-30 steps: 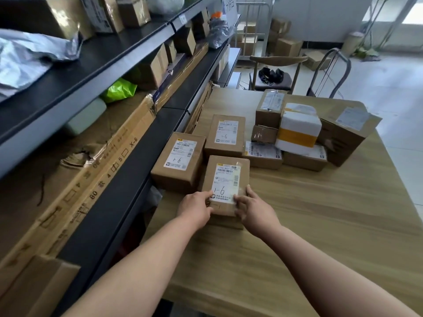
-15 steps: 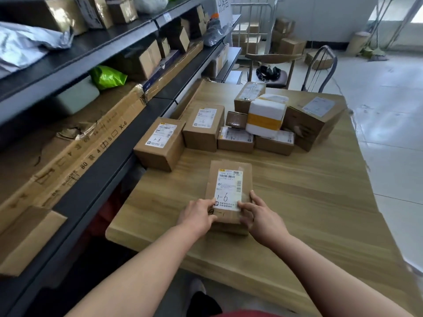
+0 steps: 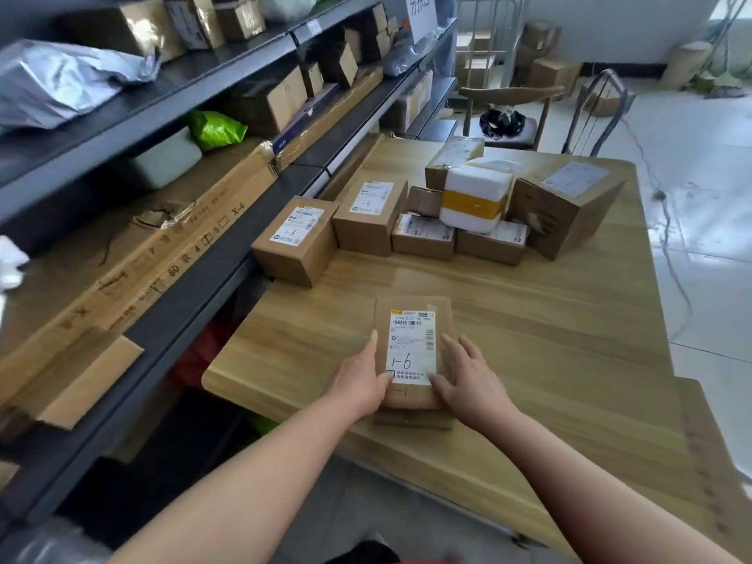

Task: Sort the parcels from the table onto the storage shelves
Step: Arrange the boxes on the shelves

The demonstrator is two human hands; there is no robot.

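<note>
Fingers (image 3: 372, 347) clasp the parcel (image 3: 407, 309) by its sides, thumbs on its label (image 3: 412, 352) — left hand (image 3: 358, 384) and right hand (image 3: 472, 380) alike. It lies flat near the table's (image 3: 561, 339) front edge. Pickup step, I judge — next, lift it across to the shelves (image 3: 195, 295).

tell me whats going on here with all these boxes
A person is sorting parcels. Their left hand and right hand grip a flat parcel marked 1-6 from either side, near the front edge of the table. Whether it has left the tabletop is hard to tell. The other parcels sit clustered at the far end, next to shelves that already hold boxes and bags.
</note>
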